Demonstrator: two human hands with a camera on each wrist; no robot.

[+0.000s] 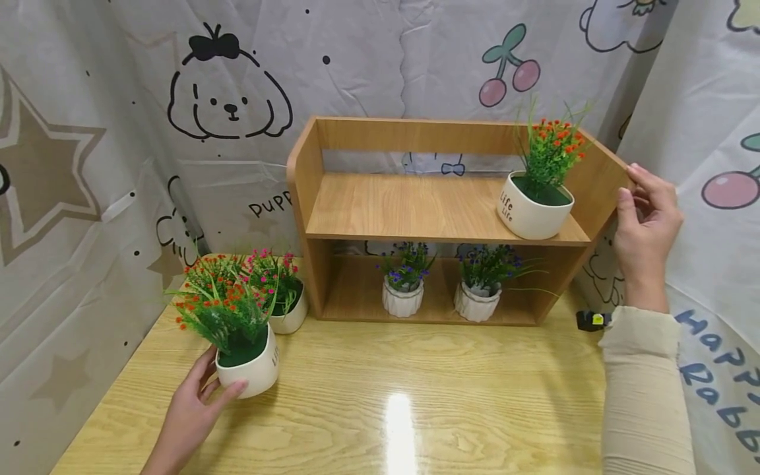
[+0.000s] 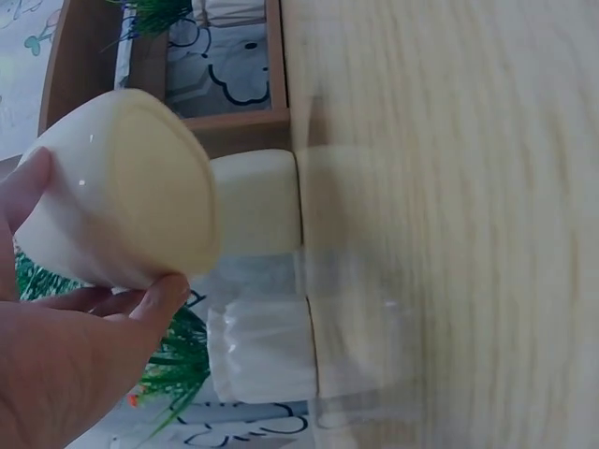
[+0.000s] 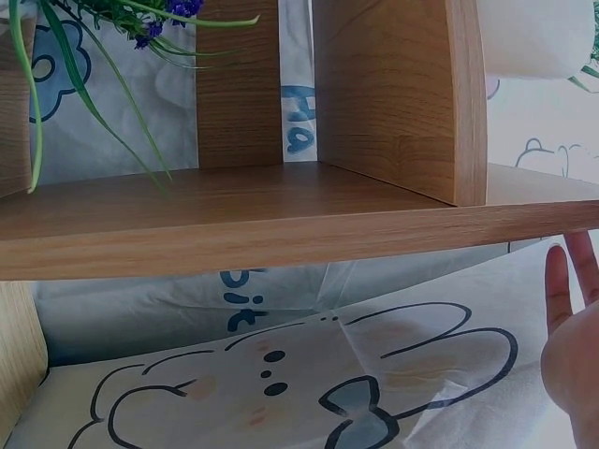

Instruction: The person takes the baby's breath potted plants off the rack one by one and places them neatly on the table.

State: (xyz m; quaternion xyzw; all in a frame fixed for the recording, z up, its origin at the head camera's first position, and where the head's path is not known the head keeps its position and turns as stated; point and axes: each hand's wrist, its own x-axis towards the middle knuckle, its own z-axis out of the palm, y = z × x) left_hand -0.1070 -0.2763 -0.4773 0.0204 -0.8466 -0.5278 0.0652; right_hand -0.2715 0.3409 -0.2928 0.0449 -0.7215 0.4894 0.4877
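My left hand (image 1: 192,404) grips a white pot (image 1: 252,373) of orange artificial flowers, thumb on its near side and fingers around the other. In the left wrist view the pot's underside (image 2: 159,187) shows, tilted and raised off the table. My right hand (image 1: 652,218) holds the upper edge of the right side panel of a two-tier wooden shelf (image 1: 404,204), thumb and fingertips at that edge. Another white pot (image 1: 534,214) of orange flowers, lettered "Life", stands on the upper tier at the right. Two ribbed white pots with blue-purple flowers, one left (image 1: 404,298) and one right (image 1: 477,305), stand on the lower tier.
Left of the shelf stand a pink-flowered white pot (image 1: 291,316) and, partly hidden behind the held plant, more orange flowers (image 1: 210,269). A small black object (image 1: 590,321) lies right of the shelf. Printed curtains (image 1: 356,66) surround the wooden table (image 1: 451,389).
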